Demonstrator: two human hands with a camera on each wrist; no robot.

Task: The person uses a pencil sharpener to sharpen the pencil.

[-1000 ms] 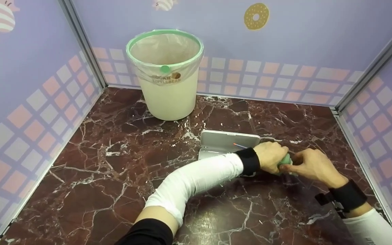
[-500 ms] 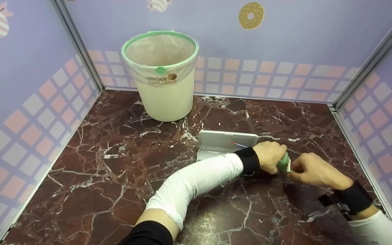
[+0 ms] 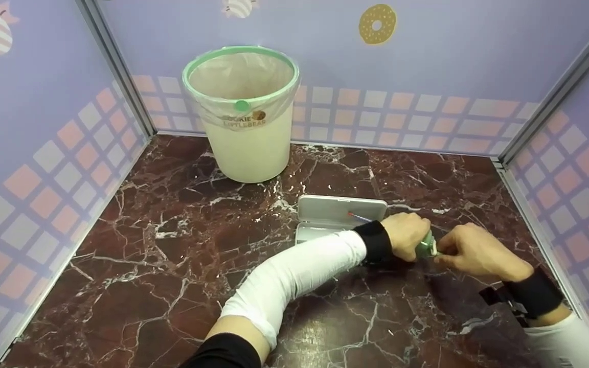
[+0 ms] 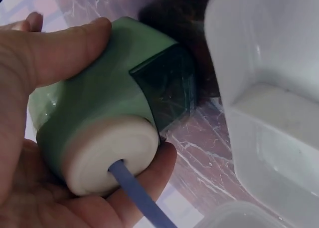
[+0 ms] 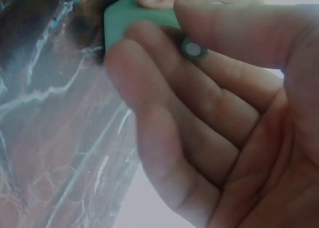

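Green sharpener [image 4: 104, 96], smooth, rounded, cream disc face [image 4: 94, 158], slim pencil [image 4: 142, 196] inserted

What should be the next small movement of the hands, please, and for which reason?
Probably a small turn of the pencil by the right hand, with the green sharpener held steady. The pencil enters the hole in the sharpener's cream face, the left hand grips the sharpener's body, and the right hand pinches the pencil, so turning seems the natural step.
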